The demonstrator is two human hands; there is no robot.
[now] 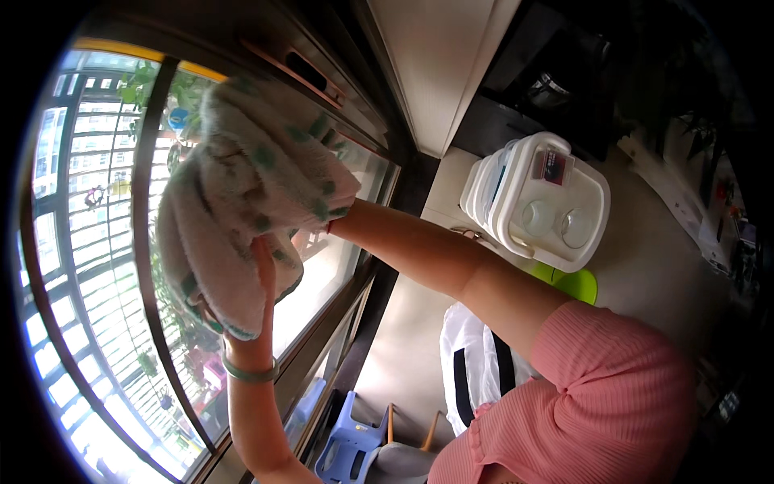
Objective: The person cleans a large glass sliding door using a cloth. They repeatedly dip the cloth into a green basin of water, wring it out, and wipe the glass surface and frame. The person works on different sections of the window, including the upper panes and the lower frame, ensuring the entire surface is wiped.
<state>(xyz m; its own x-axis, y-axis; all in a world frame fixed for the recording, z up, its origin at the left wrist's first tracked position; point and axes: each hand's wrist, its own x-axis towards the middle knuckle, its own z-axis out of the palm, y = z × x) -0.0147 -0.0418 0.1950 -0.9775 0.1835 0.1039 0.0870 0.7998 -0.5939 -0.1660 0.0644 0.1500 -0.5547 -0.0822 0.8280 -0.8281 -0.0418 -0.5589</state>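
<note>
A white towel [234,194] with green spots hangs in bunched folds in front of the sliding glass window on my left. My left hand [264,282], below a green bangle [250,371], grips the lower part of the towel, its fingers partly covered by the cloth. From the right, my other arm reaches across, and my right hand goes under the towel's right side. Only the wrist [340,224], with a thin red band, shows there; the fingers are hidden.
Dark window frames [153,242] run along the left, with plants and bars outside. White plastic bins [548,202], a green round item [576,284] and a clear plastic bag [472,355] stand right of the window. A blue stool [355,436] sits below.
</note>
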